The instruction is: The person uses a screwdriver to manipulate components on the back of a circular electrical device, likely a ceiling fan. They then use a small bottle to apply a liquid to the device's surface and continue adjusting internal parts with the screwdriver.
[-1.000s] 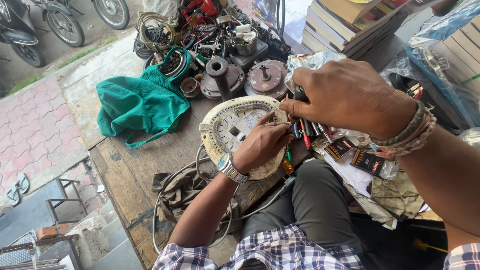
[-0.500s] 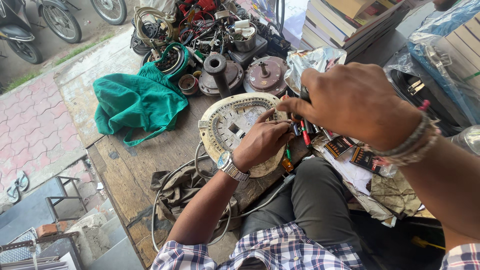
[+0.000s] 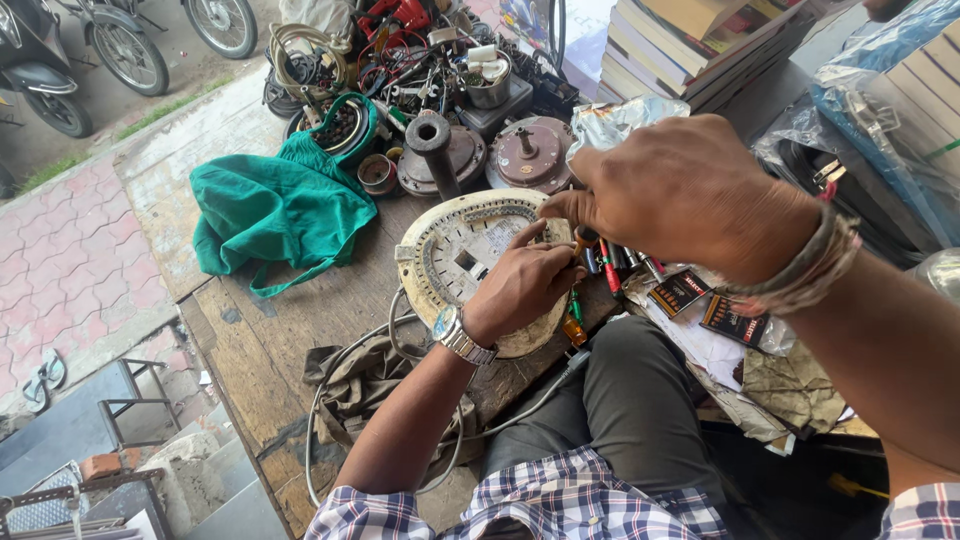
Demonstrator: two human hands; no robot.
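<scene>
A round cream-coloured appliance housing [image 3: 455, 255] with a dirty inner face lies on a worn wooden bench [image 3: 300, 330]. My left hand [image 3: 520, 285], with a metal wristwatch, rests on the housing's right side and pinches a small part at its rim. My right hand [image 3: 690, 195], wearing thread bands and a bangle, hovers just above and to the right, its fingertips closed on the same small part [image 3: 560, 232]. Several screwdrivers with red and green handles [image 3: 600, 275] lie under my right hand.
A green cloth bag [image 3: 275, 210] lies left of the housing. Motor parts [image 3: 530, 155], coiled wire and a metal cup crowd the back of the bench. Stacked books [image 3: 690, 45] stand at back right. A brown rag and grey cable [image 3: 370, 375] lie near my knee. Pavement and parked scooters are at the left.
My right hand has shifted slightly right and up while staying pinched at the housing's rim. My left hand stays on the housing. The view has drifted a little.
</scene>
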